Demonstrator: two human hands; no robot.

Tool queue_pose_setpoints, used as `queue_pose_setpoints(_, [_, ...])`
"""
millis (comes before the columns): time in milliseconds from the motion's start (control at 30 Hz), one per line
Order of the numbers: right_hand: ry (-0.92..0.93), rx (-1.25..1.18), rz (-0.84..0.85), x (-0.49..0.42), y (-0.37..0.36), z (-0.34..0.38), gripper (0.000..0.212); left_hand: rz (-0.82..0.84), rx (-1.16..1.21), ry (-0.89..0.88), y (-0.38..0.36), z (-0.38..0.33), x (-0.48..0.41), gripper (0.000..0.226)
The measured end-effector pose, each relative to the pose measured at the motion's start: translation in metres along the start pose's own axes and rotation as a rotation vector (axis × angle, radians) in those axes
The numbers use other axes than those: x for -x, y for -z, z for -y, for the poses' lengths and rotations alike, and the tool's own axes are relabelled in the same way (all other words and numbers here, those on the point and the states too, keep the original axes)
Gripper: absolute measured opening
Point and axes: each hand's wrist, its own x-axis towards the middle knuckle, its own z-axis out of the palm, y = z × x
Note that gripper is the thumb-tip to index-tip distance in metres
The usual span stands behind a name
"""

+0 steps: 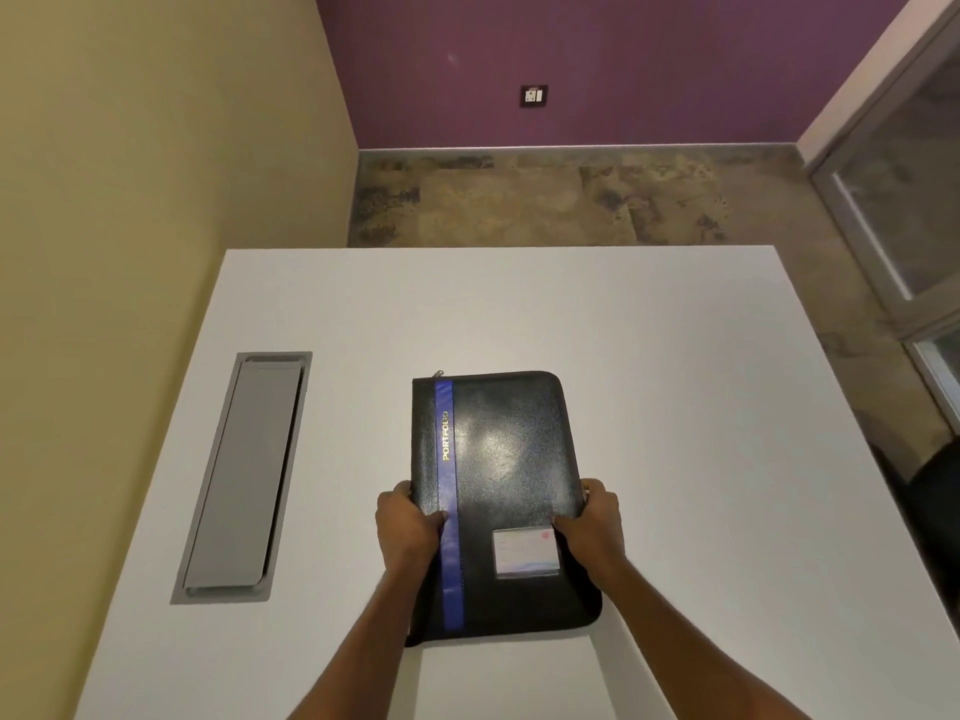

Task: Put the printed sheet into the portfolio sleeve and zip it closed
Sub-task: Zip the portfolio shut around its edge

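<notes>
A black portfolio [498, 506] lies closed on a white table [675, 407], in the lower centre of the frame, its long sides running away from the viewer. A blue stripe [451, 511] runs the length of the cover near its left edge and carries the gold word "PORTFOLIO" in its upper part. A small clear card pocket [524, 553] sits on the cover toward the lower right, with a pale card inside; its print is too blurred to read. A metal zip pull [439, 374] shows at the upper left corner of the portfolio, and the zip track along the top and right edges appears closed. The left hand [408, 527] grips the left edge of the portfolio, thumb pressed on the cover beside the blue stripe, the other fingers curled around and under the edge, out of sight. The right hand [592, 527] grips the right edge likewise, thumb flat on the cover just above the card pocket, the remaining fingers wrapped together around the edge. Both forearms enter from the bottom of the frame. No sheet of paper can be seen; whether one is inside cannot be told. At the left of the table, well apart from the portfolio, a long grey cable hatch [244, 475] is set flush in the tabletop. Beyond the table, at the top of the frame, a wall socket [534, 95] is mounted on a purple wall [623, 59].
</notes>
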Motion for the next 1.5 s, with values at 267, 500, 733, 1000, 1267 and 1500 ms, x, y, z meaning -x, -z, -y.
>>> queue_pose_setpoints(267, [0.085, -0.040, 0.001, -0.028, -0.036, 0.076, 0.060, -0.118, 0.026, -0.074, 0.058, -0.028, -0.054, 0.059])
queue_pose_setpoints(500, [0.147, -0.024, -0.009, -0.073, -0.074, 0.137, 0.058, -0.151, 0.022, -0.106, 0.097, -0.062, -0.127, 0.061])
queue_pose_setpoints(733, [0.114, 0.088, -0.005, -0.113, -0.101, 0.160, 0.060, -0.092, -0.015, -0.090, 0.102, -0.072, -0.183, 0.064])
queue_pose_setpoints(1000, [0.083, 0.143, 0.030, -0.121, -0.115, 0.148, 0.054, -0.075, -0.054, -0.040, 0.092, -0.067, -0.191, 0.062])
queue_pose_setpoints(1267, [0.317, 0.427, -0.028, -0.095, -0.105, 0.151, 0.044, -0.064, -0.265, -0.145, 0.086, -0.074, -0.160, 0.045])
queue_pose_setpoints(1500, [0.601, 0.630, -0.002, -0.051, -0.098, 0.140, 0.073, -0.007, -0.486, -0.330, 0.077, -0.056, -0.108, 0.057])
